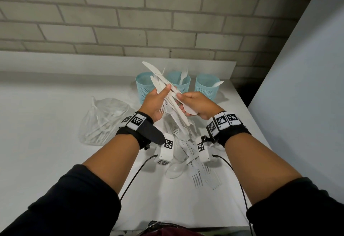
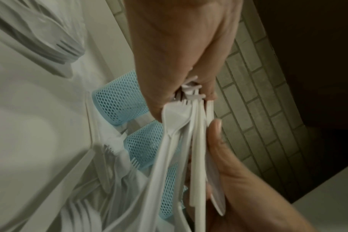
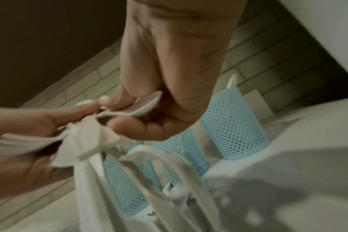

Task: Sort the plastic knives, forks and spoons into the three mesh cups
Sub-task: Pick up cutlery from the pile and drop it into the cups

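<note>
Cutlery bundle (image 1: 167,94): white plastic. Three mesh cups (image 1: 206,87): pale turquoise, fine honeycomb perforation. Desk (image 1: 46,161): plain white. Wall (image 1: 130,12): grey-beige brick, darker mortar lines. Bag (image 1: 101,122) at 9 o'clock: clear, whitish. Wristbands (image 1: 135,122): black, white blocks with black square-code markers. Sleeves (image 1: 74,208): black.

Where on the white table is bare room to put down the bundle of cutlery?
Bare table lies left of the plastic bag, and nearer the person, left of the loose cutlery pile. It is crowded from the pile up to the three mesh cups, where the left hand and right hand hold the bundle.
</note>
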Demonstrator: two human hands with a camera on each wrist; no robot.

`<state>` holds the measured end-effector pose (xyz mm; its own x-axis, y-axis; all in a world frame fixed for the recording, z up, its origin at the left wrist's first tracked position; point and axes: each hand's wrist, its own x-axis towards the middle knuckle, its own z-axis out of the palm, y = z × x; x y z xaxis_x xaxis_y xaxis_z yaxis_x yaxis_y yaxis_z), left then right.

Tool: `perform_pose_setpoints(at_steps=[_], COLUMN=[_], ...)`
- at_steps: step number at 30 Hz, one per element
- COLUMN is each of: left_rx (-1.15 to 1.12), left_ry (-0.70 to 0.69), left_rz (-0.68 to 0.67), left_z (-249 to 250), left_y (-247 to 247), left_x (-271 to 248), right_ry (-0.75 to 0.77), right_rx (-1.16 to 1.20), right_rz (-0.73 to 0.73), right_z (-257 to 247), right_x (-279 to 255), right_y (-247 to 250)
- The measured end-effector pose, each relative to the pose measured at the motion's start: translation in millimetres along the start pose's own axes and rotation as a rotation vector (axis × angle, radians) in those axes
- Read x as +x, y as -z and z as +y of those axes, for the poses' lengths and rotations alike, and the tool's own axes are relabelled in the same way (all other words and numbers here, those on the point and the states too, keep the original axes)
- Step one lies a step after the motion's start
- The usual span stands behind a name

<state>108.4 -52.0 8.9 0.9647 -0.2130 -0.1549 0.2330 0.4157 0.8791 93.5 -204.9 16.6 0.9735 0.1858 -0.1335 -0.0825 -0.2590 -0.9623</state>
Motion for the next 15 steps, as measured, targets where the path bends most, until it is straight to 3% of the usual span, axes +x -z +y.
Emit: perform_pose_setpoints(at_steps=[5, 12, 15], left_rx=[0.007, 0.049, 0.037], left_ry=[0.005, 0.026, 0.031], left_rz=[0.038, 0.034, 0.038], left_z=[0.6, -4.1, -8.9], left_y=[2.4, -1.0, -2.7], left_x=[0.8, -1.2, -2.3], right_ry=[-0.119, -0.043, 0.000], right_rx=[0.206, 0.671, 0.825], right_rz=[0.026, 0.271, 0.299], right_z=[15.1, 25.0, 18.6], right_x=[-4.8, -1.4, 0.9], right_y=[15.1, 21.7, 23.7])
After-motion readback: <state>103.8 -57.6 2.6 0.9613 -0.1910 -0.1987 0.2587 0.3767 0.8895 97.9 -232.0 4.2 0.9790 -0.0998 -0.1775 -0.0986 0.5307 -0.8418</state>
